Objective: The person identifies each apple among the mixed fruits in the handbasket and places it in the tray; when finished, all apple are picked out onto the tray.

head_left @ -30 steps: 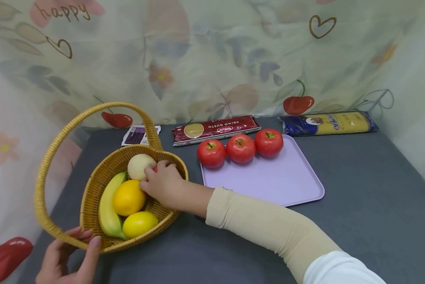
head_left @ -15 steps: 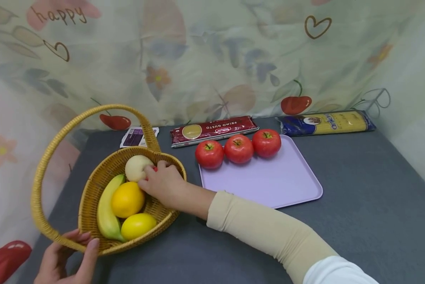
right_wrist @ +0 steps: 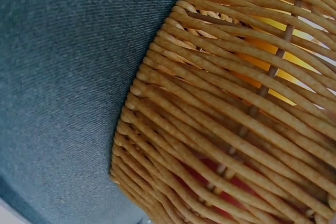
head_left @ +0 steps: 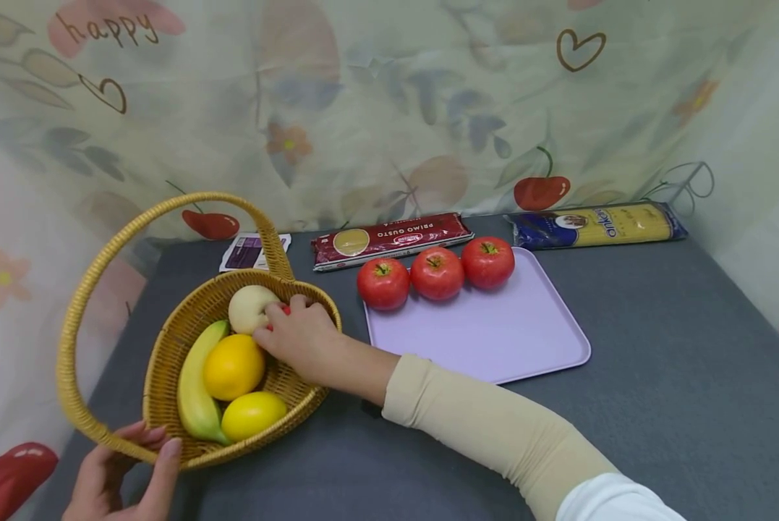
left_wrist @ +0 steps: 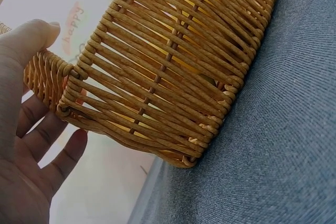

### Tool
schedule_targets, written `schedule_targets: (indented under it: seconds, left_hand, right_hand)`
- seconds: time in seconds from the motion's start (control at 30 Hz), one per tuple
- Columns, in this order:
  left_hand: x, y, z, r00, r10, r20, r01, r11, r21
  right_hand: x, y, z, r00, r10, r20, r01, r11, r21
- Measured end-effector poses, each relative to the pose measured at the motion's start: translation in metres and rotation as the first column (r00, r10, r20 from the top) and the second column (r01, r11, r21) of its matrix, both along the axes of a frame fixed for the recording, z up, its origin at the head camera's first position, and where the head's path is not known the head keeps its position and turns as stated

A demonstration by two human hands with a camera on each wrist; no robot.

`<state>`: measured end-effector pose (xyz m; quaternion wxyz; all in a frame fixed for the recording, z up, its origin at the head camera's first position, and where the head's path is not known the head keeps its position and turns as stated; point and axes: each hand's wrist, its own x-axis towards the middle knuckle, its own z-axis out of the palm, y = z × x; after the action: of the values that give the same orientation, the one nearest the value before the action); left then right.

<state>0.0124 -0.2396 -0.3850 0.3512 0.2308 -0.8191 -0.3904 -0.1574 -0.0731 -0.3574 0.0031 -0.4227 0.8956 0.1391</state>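
A wicker basket (head_left: 161, 347) with a tall hoop handle stands at the left. My left hand (head_left: 125, 470) grips its near left rim where the handle joins; in the left wrist view thumb and fingers (left_wrist: 68, 153) curl round the wicker. Inside lie a banana (head_left: 197, 387), an orange (head_left: 234, 367), a lemon (head_left: 254, 414) and a pale round fruit (head_left: 249, 307). My right hand (head_left: 304, 340) reaches in over the right rim, fingers curled round a red fruit (head_left: 287, 310) that it mostly hides. Through the wicker in the right wrist view, patches of red (right_wrist: 226, 184) show.
Right of the basket, a lilac tray (head_left: 480, 336) bears three red round fruits (head_left: 437, 273) along its back edge. Behind lie a red pasta packet (head_left: 392, 240), a blue and yellow pasta packet (head_left: 600, 226) and a small purple-white packet (head_left: 252, 252). A printed curtain hangs behind the table.
The whole view has shifted very slightly. Both hands keep their places at the basket, and the fruit inside stays put.
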Motion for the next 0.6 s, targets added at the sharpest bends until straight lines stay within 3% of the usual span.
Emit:
schedule_targets:
  seconds: [0.3,0.6]
  left_hand:
    - [-0.0001,-0.0010,-0.0012,1.000,0.007,0.012,-0.007,1.000,0.010]
    - [-0.0010,-0.0017,-0.0021,1.000,0.004,-0.003,-0.004,1.000,0.016]
  right_hand:
    - [0.0007,0.0020,0.0018,1.000,0.006,-0.005,-0.006,1.000,0.009]
    - [-0.0043,0.0077,0.0034,0.999,0.020,0.028,-0.017,0.996,-0.082]
